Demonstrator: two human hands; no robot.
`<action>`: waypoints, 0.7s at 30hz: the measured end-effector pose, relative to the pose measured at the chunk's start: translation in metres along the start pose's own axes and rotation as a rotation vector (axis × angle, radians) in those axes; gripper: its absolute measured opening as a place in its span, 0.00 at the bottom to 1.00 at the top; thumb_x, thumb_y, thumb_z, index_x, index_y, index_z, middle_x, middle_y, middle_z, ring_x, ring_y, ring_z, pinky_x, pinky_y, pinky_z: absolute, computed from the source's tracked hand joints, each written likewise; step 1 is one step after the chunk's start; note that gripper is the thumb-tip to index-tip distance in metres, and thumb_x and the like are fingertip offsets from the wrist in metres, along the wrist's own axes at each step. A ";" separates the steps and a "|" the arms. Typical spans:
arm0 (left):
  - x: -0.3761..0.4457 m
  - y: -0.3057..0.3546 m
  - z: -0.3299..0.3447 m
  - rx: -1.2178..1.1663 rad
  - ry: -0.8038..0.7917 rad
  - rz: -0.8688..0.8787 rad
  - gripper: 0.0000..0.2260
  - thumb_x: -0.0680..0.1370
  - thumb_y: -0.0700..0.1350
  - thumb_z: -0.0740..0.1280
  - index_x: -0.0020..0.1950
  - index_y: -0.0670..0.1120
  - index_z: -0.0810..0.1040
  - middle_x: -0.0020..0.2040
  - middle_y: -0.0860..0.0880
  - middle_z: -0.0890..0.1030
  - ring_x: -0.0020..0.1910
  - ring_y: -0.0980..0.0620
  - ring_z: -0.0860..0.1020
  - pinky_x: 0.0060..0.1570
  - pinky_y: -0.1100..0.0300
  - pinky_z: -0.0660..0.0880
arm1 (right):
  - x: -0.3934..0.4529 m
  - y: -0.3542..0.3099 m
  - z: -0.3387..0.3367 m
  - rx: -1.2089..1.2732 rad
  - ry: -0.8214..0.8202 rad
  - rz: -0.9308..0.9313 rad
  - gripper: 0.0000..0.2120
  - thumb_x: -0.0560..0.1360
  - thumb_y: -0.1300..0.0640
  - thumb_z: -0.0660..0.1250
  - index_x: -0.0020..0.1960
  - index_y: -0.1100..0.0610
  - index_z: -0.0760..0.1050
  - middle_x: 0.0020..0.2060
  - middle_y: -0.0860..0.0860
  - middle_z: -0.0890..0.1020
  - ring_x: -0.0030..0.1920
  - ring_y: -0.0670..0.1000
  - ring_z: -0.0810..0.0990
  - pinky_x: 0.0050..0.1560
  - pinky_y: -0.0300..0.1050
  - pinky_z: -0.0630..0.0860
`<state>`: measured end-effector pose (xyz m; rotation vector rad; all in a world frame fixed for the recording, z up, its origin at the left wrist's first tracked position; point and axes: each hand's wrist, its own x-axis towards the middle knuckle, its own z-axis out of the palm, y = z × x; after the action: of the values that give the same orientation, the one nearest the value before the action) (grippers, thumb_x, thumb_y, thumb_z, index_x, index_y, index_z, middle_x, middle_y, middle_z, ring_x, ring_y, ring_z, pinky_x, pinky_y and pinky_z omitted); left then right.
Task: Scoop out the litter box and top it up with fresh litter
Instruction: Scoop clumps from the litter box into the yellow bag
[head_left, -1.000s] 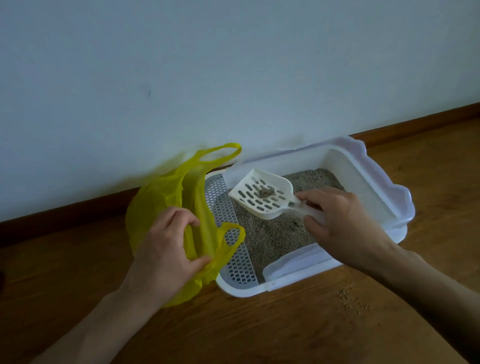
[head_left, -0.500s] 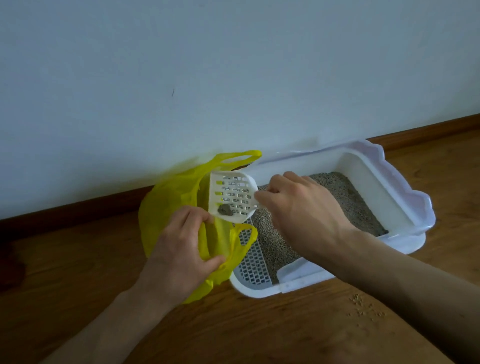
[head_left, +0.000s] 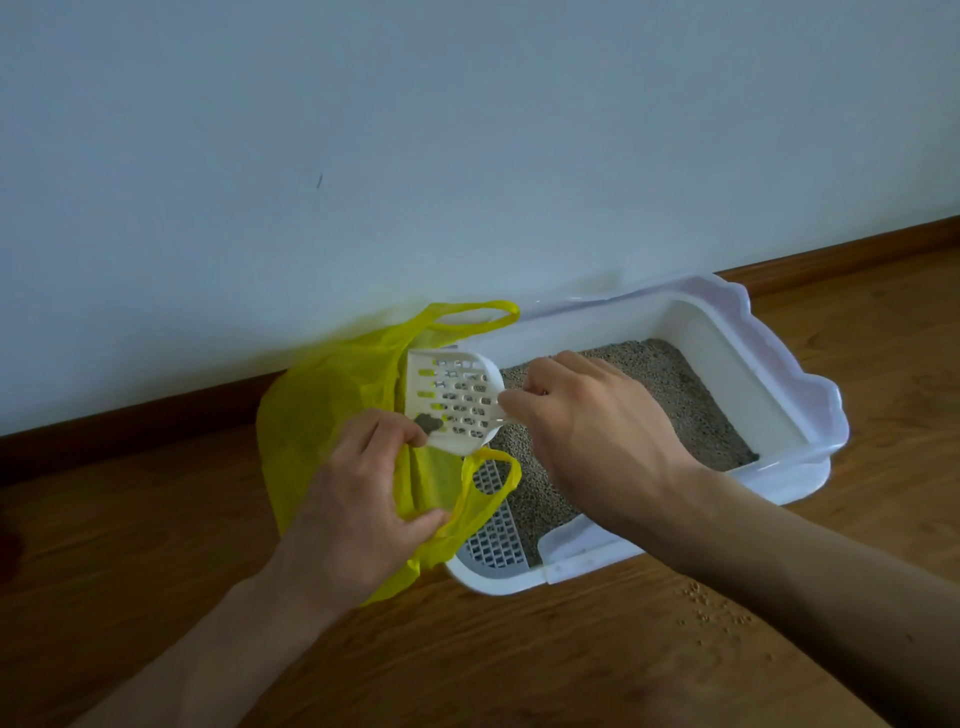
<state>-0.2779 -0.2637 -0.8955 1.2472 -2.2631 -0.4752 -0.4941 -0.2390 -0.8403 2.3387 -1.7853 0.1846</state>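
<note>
A white litter box (head_left: 769, 364) with grey litter (head_left: 670, 395) stands on the wooden floor against the wall. A yellow plastic bag (head_left: 322, 410) sits at its left end. My left hand (head_left: 358, 509) grips the bag's near edge and holds it apart. My right hand (head_left: 587, 431) holds the handle of a white slotted scoop (head_left: 457, 400), tilted on edge over the bag's mouth. A dark clump (head_left: 429, 423) lies at the scoop's lower rim, close to my left fingers.
A perforated white grate (head_left: 493, 535) forms the box's left end, partly under the bag's handle. Spilled litter grains (head_left: 711, 608) lie on the floor (head_left: 519, 665) to the right of the box's front. A brown skirting board (head_left: 130, 431) runs along the wall.
My right hand has carried the scoop with the clump leftward out of the box and tipped it over the bag. The clump has slid to the scoop's lower edge. My left hand keeps its hold.
</note>
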 end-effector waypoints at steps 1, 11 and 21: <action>-0.001 -0.001 0.000 -0.001 0.000 0.001 0.29 0.57 0.47 0.84 0.53 0.49 0.74 0.51 0.56 0.72 0.51 0.55 0.73 0.51 0.70 0.65 | -0.002 -0.001 0.001 0.013 0.003 -0.001 0.11 0.60 0.63 0.75 0.40 0.54 0.81 0.35 0.51 0.77 0.36 0.56 0.77 0.32 0.43 0.68; -0.002 -0.007 0.002 0.012 -0.005 -0.010 0.29 0.57 0.46 0.84 0.52 0.49 0.74 0.50 0.55 0.72 0.49 0.59 0.70 0.50 0.73 0.64 | 0.000 0.003 0.001 -0.009 -0.033 -0.023 0.12 0.58 0.64 0.77 0.38 0.52 0.81 0.33 0.49 0.77 0.35 0.54 0.77 0.32 0.42 0.64; 0.000 -0.010 0.004 -0.003 -0.017 -0.020 0.29 0.58 0.46 0.84 0.53 0.48 0.75 0.51 0.53 0.74 0.49 0.61 0.70 0.50 0.75 0.64 | 0.003 0.007 0.002 0.022 -0.063 -0.034 0.10 0.58 0.63 0.76 0.37 0.54 0.80 0.32 0.51 0.76 0.34 0.56 0.77 0.32 0.42 0.60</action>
<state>-0.2735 -0.2680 -0.9038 1.2699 -2.2651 -0.4984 -0.5003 -0.2437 -0.8407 2.4140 -1.7788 0.1275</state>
